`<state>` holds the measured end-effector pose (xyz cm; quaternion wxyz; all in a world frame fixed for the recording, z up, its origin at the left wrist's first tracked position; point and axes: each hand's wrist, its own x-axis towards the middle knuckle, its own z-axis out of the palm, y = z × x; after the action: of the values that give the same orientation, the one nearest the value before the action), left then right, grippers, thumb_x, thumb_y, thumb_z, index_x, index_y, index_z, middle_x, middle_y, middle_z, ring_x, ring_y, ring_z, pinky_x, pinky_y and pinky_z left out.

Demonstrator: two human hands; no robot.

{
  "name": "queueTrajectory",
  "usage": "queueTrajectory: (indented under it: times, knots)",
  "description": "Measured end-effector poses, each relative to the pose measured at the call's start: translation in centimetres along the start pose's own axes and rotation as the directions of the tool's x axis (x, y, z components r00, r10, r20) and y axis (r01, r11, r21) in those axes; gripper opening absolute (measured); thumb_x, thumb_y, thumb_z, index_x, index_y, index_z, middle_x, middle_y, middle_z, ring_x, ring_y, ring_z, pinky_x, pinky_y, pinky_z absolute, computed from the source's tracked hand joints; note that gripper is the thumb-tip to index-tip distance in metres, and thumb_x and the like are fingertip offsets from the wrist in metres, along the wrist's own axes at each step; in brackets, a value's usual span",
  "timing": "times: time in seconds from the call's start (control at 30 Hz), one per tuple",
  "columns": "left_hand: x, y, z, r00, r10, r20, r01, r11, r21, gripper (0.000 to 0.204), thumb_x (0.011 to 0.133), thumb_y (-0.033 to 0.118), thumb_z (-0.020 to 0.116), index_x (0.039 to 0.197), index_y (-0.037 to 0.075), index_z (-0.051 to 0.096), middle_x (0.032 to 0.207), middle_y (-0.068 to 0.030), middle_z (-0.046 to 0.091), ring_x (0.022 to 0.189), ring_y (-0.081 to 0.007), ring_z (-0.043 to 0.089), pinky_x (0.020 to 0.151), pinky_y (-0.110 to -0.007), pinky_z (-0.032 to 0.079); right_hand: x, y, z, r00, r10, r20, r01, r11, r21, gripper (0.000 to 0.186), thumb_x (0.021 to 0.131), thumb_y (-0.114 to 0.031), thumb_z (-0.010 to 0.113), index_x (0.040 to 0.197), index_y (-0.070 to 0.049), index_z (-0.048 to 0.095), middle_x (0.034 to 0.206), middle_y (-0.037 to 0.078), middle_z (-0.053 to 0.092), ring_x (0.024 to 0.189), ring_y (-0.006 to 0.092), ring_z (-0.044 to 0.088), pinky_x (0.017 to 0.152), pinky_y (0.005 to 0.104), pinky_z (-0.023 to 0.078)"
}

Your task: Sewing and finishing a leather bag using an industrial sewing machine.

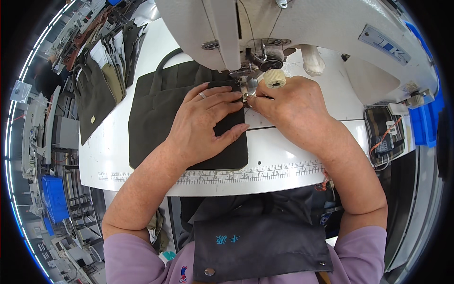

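A dark olive fabric bag with a loop handle lies flat on the white sewing machine table. My left hand rests on it, palm down with the fingers stretched toward the needle area and the thumb spread apart. The bag's upper right edge runs in by the presser foot of the sewing machine. Close beside that foot, my right hand has its thumb and forefinger pinched at the bag's edge; what sits between the fingertips is too small to make out.
Several similar dark bags hang stacked over the table's left side. A ruler strip runs along the near edge. The machine's cream knob stands just above my right fingers. At the right are a plaid cloth piece and a blue bin.
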<state>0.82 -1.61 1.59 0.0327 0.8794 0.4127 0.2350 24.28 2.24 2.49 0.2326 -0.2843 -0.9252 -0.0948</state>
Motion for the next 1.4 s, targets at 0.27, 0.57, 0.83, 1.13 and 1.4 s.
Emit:
queueTrajectory:
  times: [0.27, 0.57, 0.83, 1.13, 1.4]
  knots:
    - [-0.7, 0.3, -0.7, 0.995, 0.059, 0.076, -0.061, 0.998, 0.032, 0.043, 0.087, 0.023, 0.079, 0.123, 0.003, 0.070, 0.139, -0.0105, 0.064, 0.135, -0.0289, 0.057, 0.118, -0.052, 0.038, -0.7, 0.4, 1.0, 0.997, -0.001, -0.081, 0.001, 1.000, 0.002, 0.019, 0.072, -0.013, 0.069, 0.089, -0.012, 0.077, 0.083, 0.000, 0.064, 0.080, 0.0170, 0.066, 0.062, 0.0335, 0.053]
    - [-1.8, 1.1, -0.7, 0.991, -0.024, 0.134, 0.035, 0.996, -0.081, 0.045, 0.093, 0.022, 0.073, 0.134, 0.007, 0.065, 0.144, -0.0106, 0.060, 0.140, -0.0297, 0.052, 0.120, -0.053, 0.036, -0.7, 0.3, 1.4, 0.991, 0.055, -0.125, -0.053, 0.998, 0.016, 0.016, 0.081, -0.015, 0.071, 0.095, -0.013, 0.079, 0.086, -0.001, 0.068, 0.080, 0.0176, 0.067, 0.063, 0.0344, 0.053]
    - [-2.0, 0.7, -0.7, 0.990, -0.012, 0.143, 0.025, 0.996, -0.090, 0.048, 0.093, 0.023, 0.072, 0.137, 0.008, 0.062, 0.146, -0.0106, 0.058, 0.140, -0.0300, 0.052, 0.121, -0.054, 0.035, -1.0, 0.4, 0.3, 0.981, 0.181, -0.063, -0.166, 0.966, 0.197, 0.023, 0.081, -0.021, 0.078, 0.104, -0.014, 0.075, 0.089, 0.002, 0.066, 0.074, 0.0249, 0.068, 0.065, 0.0391, 0.053]
    - [-2.2, 0.6, -0.5, 0.991, -0.037, 0.125, 0.054, 0.989, -0.140, 0.046, 0.094, 0.022, 0.072, 0.135, 0.004, 0.061, 0.146, -0.0110, 0.058, 0.141, -0.0317, 0.050, 0.122, -0.054, 0.032, -1.3, 0.5, 1.5, 0.996, 0.067, 0.065, -0.081, 0.964, 0.254, 0.035, 0.076, -0.015, 0.077, 0.111, -0.014, 0.075, 0.088, 0.003, 0.064, 0.076, 0.0268, 0.068, 0.064, 0.0412, 0.053]
    - [-2.3, 0.6, -0.3, 0.988, -0.116, 0.103, 0.118, 0.993, -0.014, 0.048, 0.096, 0.021, 0.067, 0.142, 0.009, 0.058, 0.151, -0.0103, 0.053, 0.147, -0.0315, 0.042, 0.123, -0.060, 0.025, -1.1, 0.0, 1.3, 0.998, 0.004, 0.060, -0.017, 0.975, 0.223, 0.033, 0.078, -0.016, 0.077, 0.111, -0.014, 0.075, 0.086, 0.002, 0.063, 0.069, 0.0252, 0.065, 0.060, 0.0401, 0.051]
